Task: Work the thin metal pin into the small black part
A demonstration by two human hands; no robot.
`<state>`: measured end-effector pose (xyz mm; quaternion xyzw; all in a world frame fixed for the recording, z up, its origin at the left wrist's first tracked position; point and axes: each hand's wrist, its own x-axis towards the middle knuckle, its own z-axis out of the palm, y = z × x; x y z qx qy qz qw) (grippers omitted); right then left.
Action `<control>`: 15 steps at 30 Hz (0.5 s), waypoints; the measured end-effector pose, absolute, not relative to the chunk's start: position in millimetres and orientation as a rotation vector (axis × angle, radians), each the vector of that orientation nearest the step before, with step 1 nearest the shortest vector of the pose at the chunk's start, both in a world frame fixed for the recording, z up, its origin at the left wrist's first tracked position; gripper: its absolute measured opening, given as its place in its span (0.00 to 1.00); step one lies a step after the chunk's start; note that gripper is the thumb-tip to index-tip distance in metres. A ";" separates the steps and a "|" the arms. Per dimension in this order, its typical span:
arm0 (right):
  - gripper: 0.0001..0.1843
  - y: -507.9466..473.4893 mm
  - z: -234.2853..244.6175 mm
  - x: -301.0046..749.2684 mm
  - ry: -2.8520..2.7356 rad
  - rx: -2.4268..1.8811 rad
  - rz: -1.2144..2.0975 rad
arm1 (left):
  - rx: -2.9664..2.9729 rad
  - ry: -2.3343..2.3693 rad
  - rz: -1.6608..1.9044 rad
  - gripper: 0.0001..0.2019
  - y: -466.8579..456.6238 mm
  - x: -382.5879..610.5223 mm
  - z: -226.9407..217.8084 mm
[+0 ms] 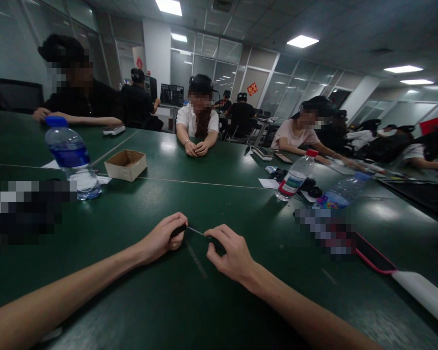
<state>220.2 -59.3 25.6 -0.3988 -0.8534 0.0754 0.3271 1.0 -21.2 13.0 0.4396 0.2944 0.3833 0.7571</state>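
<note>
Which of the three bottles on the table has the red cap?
The middle bottle, beyond the right hand and to its right. The left bottle and the rightmost bottle both have blue caps.

Three bottles, one box

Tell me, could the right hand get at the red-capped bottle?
Likely yes: nothing seems to stand between the right hand and the red-capped bottle, though it would probably need to release the dark item it holds.
</note>
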 end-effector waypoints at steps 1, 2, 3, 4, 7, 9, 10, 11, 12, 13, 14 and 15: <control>0.12 -59.3 25.4 220.3 -2.221 -1.032 0.185 | 0.955 0.642 0.837 0.09 -20.9 1.1 12.7; 0.12 -59.4 25.2 220.5 -2.213 -1.020 0.174 | 0.954 0.643 0.838 0.09 -20.7 1.3 12.4; 0.13 -59.3 24.9 220.7 -2.213 -1.011 0.166 | 0.955 0.645 0.838 0.09 -20.6 1.4 12.1; 0.13 -59.3 24.5 221.0 -2.222 -1.004 0.163 | 0.958 0.647 0.837 0.09 -20.5 1.6 11.9; 0.14 -59.1 23.9 221.8 -2.256 -1.002 0.165 | 0.977 0.652 0.840 0.10 -20.8 2.1 11.1; 0.14 -59.3 23.6 222.2 -2.261 -1.006 0.163 | 0.994 0.658 0.834 0.11 -21.1 2.1 9.9; 0.14 -59.6 23.5 222.4 -2.262 -1.009 0.158 | 1.004 0.663 0.829 0.11 -21.2 2.0 9.0; 0.14 -59.9 23.2 222.4 -2.258 -1.013 0.148 | 1.017 0.670 0.824 0.11 -21.3 1.8 8.0; 0.14 -60.2 22.8 222.5 -2.253 -1.017 0.138 | 1.029 0.678 0.824 0.12 -21.2 1.7 6.7; 0.14 -60.5 22.3 222.5 -2.248 -1.021 0.128 | 1.039 0.686 0.827 0.13 -21.1 1.6 5.4; 0.15 -60.7 21.7 222.5 -2.242 -1.023 0.121 | 1.045 0.695 0.830 0.13 -20.8 1.6 4.0; 0.15 -60.7 21.2 222.6 -2.237 -1.020 0.119 | 1.046 0.701 0.833 0.14 -20.4 1.8 2.8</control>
